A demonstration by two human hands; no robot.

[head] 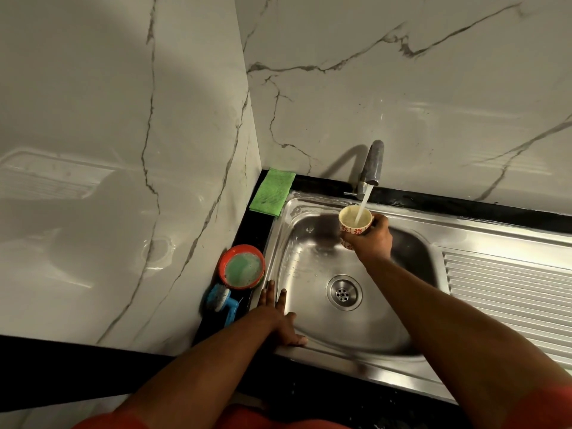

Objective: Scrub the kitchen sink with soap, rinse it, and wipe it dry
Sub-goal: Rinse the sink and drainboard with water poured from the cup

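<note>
Where two white marble-veined walls (402, 97) meet in a corner, a black counter (325, 182) carries a stainless steel sink (312, 261) with a ribbed draining board (510, 292) running off to the right. Its basin looks wet and shiny, with a round perforated drain (344, 292) near the middle and dull reflections on its sloped sides. A steel tap (371, 164) stands at the back rim, and a stream of water (362, 205) falls from its spout.

That stream lands in a small cup (354, 222), cream-coloured with red flower marks, which the right hand (371, 238) grips around its side, holding it above the back part of the basin, directly under the spout. The cup appears nearly full of pale, frothy water.

At the front left corner of the sink, the left hand (280, 320) lies flat and empty, fingers spread, with the palm on the rim and the thumb reaching along the front edge.

Left of the sink, on the counter, sits an orange bowl (243, 266) of greenish soapy liquid. Just in front of it lies a blue scrubbing brush (223, 300). A green cloth (272, 191) lies flat at the back corner, touching the wall and just beside the sink's rim.
</note>
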